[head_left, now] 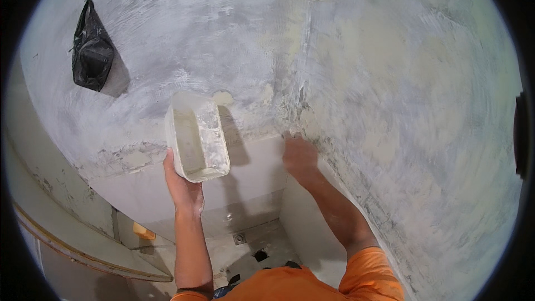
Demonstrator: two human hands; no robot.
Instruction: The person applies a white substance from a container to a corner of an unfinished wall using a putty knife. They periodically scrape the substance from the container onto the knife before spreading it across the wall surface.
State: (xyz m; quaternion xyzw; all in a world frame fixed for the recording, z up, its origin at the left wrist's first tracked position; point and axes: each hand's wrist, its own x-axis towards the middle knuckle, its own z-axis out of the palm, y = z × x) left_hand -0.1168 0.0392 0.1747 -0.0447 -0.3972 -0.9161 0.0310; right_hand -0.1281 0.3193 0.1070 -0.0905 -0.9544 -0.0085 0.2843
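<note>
My left hand grips the lower end of a white rectangular plastic tub, which is tilted so that its inside shows. Pale putty or plaster coats one inner side of the tub. Further right, my right hand is closed and reaches into the wall corner, just above the tile edge. Whatever its fingers hold is hidden by the hand. Rough, cracked filler marks the corner right above my fingertips.
A black plastic bag hangs on the smeared grey wall at the upper left. White tiles line the lower walls. Below are a floor drain, a yellow object and a curved ledge at the left.
</note>
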